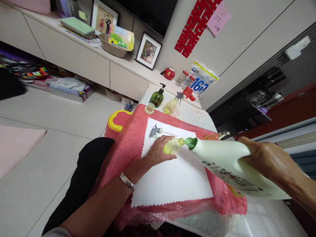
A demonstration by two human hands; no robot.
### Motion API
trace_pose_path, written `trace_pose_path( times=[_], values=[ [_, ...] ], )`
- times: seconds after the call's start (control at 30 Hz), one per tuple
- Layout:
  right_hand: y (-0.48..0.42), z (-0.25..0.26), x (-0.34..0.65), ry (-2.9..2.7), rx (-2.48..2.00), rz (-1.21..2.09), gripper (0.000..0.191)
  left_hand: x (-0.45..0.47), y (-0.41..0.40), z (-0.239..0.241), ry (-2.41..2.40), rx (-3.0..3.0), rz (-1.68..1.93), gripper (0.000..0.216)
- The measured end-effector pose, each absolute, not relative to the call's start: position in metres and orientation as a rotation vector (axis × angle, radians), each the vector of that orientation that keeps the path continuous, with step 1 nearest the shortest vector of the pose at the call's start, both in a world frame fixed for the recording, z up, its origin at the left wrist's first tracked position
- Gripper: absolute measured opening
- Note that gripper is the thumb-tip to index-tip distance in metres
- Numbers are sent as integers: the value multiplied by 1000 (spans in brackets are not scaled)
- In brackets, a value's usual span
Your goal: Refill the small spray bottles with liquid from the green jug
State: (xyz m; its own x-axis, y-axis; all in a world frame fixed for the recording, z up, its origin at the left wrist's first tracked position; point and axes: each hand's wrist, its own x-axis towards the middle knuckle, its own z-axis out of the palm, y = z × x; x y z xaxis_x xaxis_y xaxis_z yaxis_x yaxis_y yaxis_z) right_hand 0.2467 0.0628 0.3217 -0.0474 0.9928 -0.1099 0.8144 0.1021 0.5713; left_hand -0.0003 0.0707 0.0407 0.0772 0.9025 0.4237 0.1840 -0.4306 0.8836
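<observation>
Green-capped, the big white jug [229, 164] tilts in your right hand [268, 161], which grips its body at 3 o'clock, spout touching the small yellow bottle's [172, 146] mouth. Your left hand [159, 151] is wrapped around that bottle on the white mat [172, 181]. A loose spray head [155, 131] lies at 11 o'clock of it on the counter [128, 144].

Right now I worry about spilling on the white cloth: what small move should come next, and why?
Probably tip the big white jug a little further, slowly. Its green spout already sits right at the open neck of the small bottle, which the left hand steadies on the white cloth, while the right hand holds the jug's rear. No liquid is visibly flowing.
</observation>
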Motion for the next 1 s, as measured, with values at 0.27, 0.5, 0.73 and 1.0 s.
trace_pose_path(
  times=[0.27, 0.5, 0.73, 1.0],
  values=[
    [61, 322, 240, 1864, 1762, 494, 22, 0, 70, 41, 1091, 1716, 1409, 78],
    [63, 322, 242, 1844, 1769, 488, 23, 0, 71, 39, 1090, 1715, 1412, 79],
    [63, 321, 246, 1889, 1775, 502, 20, 0, 72, 39, 1091, 1713, 1407, 79],
    [63, 321, 243, 1889, 1750, 536, 19, 0, 71, 40, 1097, 1713, 1393, 80]
  ],
)
